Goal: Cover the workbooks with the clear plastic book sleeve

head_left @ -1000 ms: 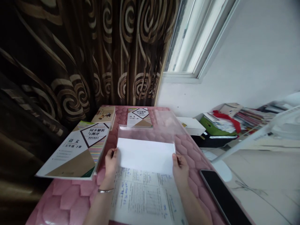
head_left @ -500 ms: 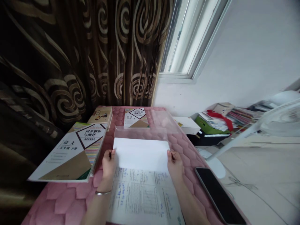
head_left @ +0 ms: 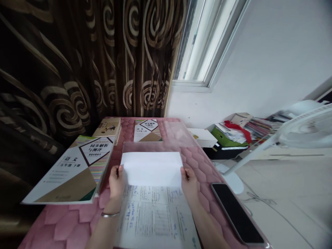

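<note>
1. Taking the white sheet as our clock's centre, we see our hands apart from each other, each pinching one side of it: our left hand (head_left: 116,182) at 8 o'clock, our right hand (head_left: 190,185) at 4.
2. We hold the white sheet (head_left: 152,168) over the pink desk (head_left: 70,226); clear plastic (head_left: 151,147) shows past its 12 o'clock edge.
3. At 6 o'clock we see a printed page (head_left: 158,218) with blue handwriting, too small for us to read.
4. At 9 o'clock lies a large workbook (head_left: 68,173); we read 同步解析与测评, 语文, 五年级 下册.
5. At 12 o'clock, beyond the plastic, a smaller-looking workbook (head_left: 147,130) bears 同步解析与测评 and 语文; its grade line is hard for us to make out.
6. Between 10 and 11 o'clock we find a tan book (head_left: 107,127) with a cartoon picture, partly behind the large workbook.
7. At 4 o'clock, past our right hand, lies a dark-screened phone (head_left: 237,214); we see no legible brand.
</note>
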The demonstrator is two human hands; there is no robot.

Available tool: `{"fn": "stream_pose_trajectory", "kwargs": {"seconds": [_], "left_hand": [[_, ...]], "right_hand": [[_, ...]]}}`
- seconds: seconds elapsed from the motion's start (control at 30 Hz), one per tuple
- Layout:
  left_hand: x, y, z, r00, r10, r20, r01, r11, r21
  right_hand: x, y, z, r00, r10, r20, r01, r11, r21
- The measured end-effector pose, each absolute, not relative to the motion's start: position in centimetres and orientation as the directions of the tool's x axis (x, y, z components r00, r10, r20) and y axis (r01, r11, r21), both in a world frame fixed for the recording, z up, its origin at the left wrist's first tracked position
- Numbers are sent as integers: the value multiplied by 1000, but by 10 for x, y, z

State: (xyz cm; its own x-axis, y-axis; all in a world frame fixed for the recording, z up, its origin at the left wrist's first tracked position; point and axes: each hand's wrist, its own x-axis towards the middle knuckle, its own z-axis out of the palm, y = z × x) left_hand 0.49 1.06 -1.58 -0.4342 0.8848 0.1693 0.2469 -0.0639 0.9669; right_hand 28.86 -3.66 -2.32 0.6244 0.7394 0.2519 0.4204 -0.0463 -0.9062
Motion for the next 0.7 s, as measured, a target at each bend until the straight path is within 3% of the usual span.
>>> {"fn": "stream_pose_trajectory", "kwargs": {"seconds": [0.33,0.7], "left_hand": [[4,11,-17,-457,882,119,138,-62,988],[8,18,-14,-500,850,166,250,-42,967]], "right_hand": [[284,-38,-22,636,729,251,304,62,-951],[283,-42,-35,678,689,254,267,90,-959]]}}
